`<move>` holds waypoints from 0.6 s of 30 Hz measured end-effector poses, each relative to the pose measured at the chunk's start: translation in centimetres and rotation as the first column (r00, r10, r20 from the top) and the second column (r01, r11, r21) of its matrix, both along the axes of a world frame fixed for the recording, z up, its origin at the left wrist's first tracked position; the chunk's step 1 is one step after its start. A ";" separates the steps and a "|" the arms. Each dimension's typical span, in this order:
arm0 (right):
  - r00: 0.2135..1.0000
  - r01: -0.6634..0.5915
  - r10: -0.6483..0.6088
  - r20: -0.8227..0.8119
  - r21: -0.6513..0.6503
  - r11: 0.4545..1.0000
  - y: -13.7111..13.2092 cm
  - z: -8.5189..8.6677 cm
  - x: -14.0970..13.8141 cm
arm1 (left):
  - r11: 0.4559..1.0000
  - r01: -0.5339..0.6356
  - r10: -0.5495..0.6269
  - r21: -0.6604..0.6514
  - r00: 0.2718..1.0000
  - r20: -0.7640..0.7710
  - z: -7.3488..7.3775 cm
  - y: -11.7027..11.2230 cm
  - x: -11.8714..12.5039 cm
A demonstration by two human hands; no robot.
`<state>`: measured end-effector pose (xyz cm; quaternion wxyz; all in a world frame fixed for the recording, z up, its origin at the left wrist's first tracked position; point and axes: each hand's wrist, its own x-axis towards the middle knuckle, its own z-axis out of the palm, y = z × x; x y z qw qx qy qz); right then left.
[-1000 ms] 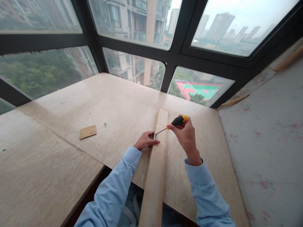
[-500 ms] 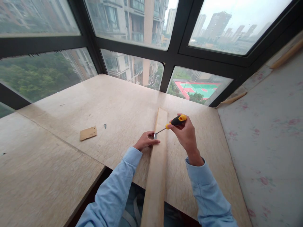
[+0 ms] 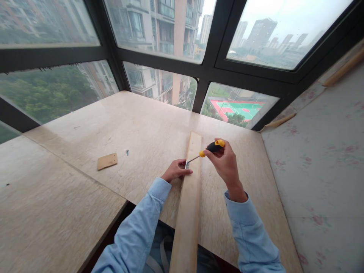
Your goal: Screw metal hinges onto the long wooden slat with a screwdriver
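A long wooden board [image 3: 188,212] lies on the stone-look sill, its near end reaching past the edge toward me. My left hand [image 3: 176,170] pinches a small silvery metal bracket [image 3: 187,165] against the board's left side, thumb resting on the wood. In my right hand [image 3: 226,165] is a screwdriver [image 3: 214,147] with a black and yellow handle. Its shaft slants down to the left, and the tip meets the metal piece. Whether a screw sits under the tip is too small to tell.
Left of the board lie a thin brown wooden piece [image 3: 107,161] with small holes and some loose screws [image 3: 127,152]. The sill [image 3: 153,125] runs up to dark-framed windows. A floral-papered wall [image 3: 318,170] stands on the right. The sill's front edge drops off near my left forearm.
The view has shifted slightly. My right hand has turned a little on the screwdriver handle, while the tip stays at the bracket. My left hand keeps its hold.
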<state>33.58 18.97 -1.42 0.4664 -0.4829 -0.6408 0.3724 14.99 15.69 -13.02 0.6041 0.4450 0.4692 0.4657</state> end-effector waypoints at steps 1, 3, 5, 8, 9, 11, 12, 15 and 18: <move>0.996 -0.069 0.068 -0.061 -0.012 0.998 0.1 -0.1 0.1 | 1.000 -0.005 0.005 -0.003 1.000 0.001 0.0 0.0 0.0; 0.976 -0.184 0.182 -0.120 -0.001 0.983 0.2 -0.4 0.3 | 1.000 -0.011 0.011 -0.005 1.000 0.001 0.0 0.0 0.0; 0.978 -0.188 0.191 -0.079 0.036 0.981 0.2 -0.4 0.3 | 1.000 -0.006 0.006 -0.010 1.000 0.009 0.0 0.0 0.1; 0.997 -0.001 -0.002 0.076 0.038 0.999 -0.1 -0.2 0.1 | 1.000 0.007 -0.007 -0.014 1.000 0.028 0.1 0.0 0.1; 0.990 0.070 -0.072 0.120 0.029 0.997 -0.1 -0.1 0.0 | 1.000 0.006 -0.006 -0.013 1.000 0.028 0.1 -0.1 0.1; 0.979 0.159 -0.162 0.125 0.033 0.987 0.0 0.0 -0.1 | 1.000 0.003 -0.003 -0.012 1.000 0.020 0.2 -0.1 0.1; 0.984 0.159 -0.161 0.072 0.042 0.986 0.0 -0.1 -0.2 | 1.000 0.003 -0.002 -0.013 1.000 0.016 0.2 -0.1 0.1; 0.980 0.008 0.003 -0.201 0.054 0.998 0.3 -0.4 -0.5 | 1.000 0.012 -0.011 -0.016 1.000 0.015 0.1 -0.1 0.1; 0.923 -0.136 0.145 -0.358 0.052 0.989 0.4 -0.7 -0.9 | 1.000 0.014 -0.014 -0.002 1.000 0.022 -0.1 0.1 0.1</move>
